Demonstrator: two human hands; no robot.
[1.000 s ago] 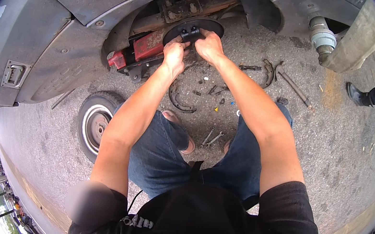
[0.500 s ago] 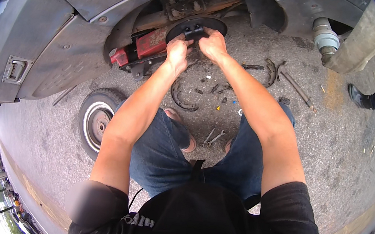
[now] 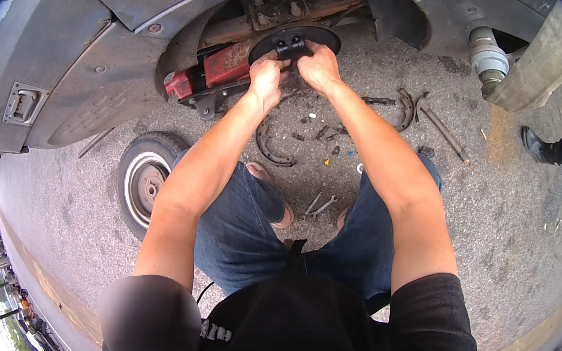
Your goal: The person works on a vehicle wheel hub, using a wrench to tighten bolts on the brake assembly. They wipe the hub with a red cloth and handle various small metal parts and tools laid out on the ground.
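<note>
Both arms reach forward into the vehicle's wheel arch, to a dark round brake backing plate [image 3: 329, 38] with a black hub part [image 3: 290, 49] sticking out of it. My left hand [image 3: 266, 80] is closed with bent fingers just below the left side of the hub part. On the other side, my right hand [image 3: 320, 67] is closed too, its thumb and fingers against the hub part's right edge. What the fingertips grip is hidden behind the knuckles. A red jack [image 3: 227, 66] lies to the left of the plate, under the vehicle.
A wheel [image 3: 149, 185] lies by my left knee. Curved brake shoes [image 3: 272, 149] and small parts are scattered on the asphalt [image 3: 504, 238]. Wrenches [image 3: 323, 206] lie between my feet, and a metal bar [image 3: 446, 133] rests at right. Another person's shoe [image 3: 534, 144] stands at far right.
</note>
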